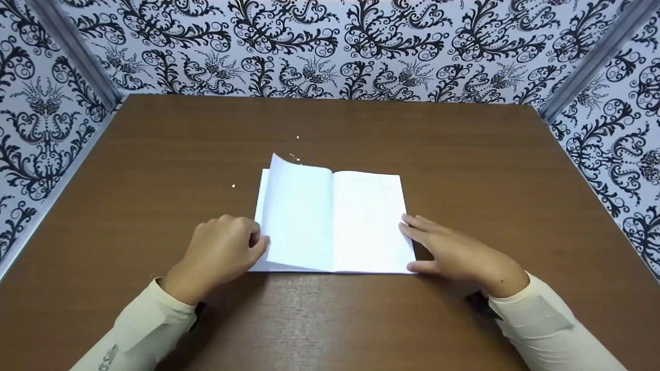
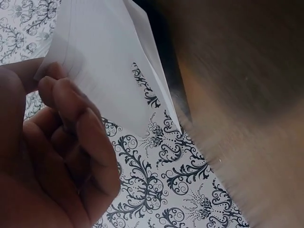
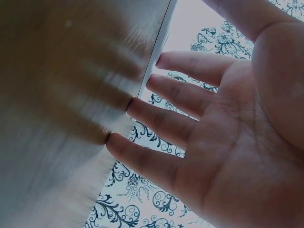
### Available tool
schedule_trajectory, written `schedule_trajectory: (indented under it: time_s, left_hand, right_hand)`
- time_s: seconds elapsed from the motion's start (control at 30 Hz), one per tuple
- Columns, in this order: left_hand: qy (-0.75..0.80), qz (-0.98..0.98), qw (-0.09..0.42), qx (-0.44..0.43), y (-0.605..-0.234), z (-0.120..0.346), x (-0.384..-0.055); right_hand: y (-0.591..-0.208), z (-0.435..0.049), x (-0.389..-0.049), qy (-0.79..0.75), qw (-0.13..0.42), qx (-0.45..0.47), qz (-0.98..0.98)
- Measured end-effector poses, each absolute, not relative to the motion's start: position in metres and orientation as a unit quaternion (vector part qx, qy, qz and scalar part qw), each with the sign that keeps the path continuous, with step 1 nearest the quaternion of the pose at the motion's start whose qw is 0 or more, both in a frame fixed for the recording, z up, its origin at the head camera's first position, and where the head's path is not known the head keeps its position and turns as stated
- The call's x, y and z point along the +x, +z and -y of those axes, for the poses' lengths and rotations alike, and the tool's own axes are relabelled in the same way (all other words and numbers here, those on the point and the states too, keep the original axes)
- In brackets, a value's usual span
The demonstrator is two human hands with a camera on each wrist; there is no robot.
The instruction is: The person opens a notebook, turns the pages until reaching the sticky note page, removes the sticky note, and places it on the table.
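Between your left grip [image 1: 221, 247] and right grip [image 1: 456, 252] lies the open notebook [image 1: 368, 224]; the left pinches a lifted page [image 1: 299, 216], the right, outstretched, only touches the opposite edge; tug too hard and that page could crease or tear

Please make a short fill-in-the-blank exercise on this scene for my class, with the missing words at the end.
1. In the head view, the left hand pinches a lifted page on the ____ side of the open book.
2. In that view, the right hand touches the book's ____ edge.
3. The table under the book is ____ in colour.
4. The white backdrop bears a swirling pattern in ____.

Missing words: left; right; brown; black.
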State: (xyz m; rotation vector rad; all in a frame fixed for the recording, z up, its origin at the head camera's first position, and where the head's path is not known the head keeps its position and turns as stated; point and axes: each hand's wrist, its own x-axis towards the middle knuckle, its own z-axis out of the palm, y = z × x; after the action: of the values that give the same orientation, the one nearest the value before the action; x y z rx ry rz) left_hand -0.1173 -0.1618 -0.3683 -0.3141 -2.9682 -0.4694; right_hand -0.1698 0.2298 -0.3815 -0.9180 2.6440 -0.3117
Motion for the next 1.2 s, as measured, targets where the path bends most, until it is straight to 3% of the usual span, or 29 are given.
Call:
schedule_trajectory:
  time_s: [0.27, 1.2]
  left_hand:
    - [-0.118, 0.987, 0.034, -0.105, -0.372, 0.162, -0.119]
    - [-0.079, 0.986, 0.028, -0.147, -0.385, 0.157, -0.122]
  right_hand:
    - [-0.382, -0.230, -0.169, -0.110, 0.160, -0.319, -0.927]
    - [-0.383, -0.231, -0.170, -0.107, 0.154, -0.325, -0.927]
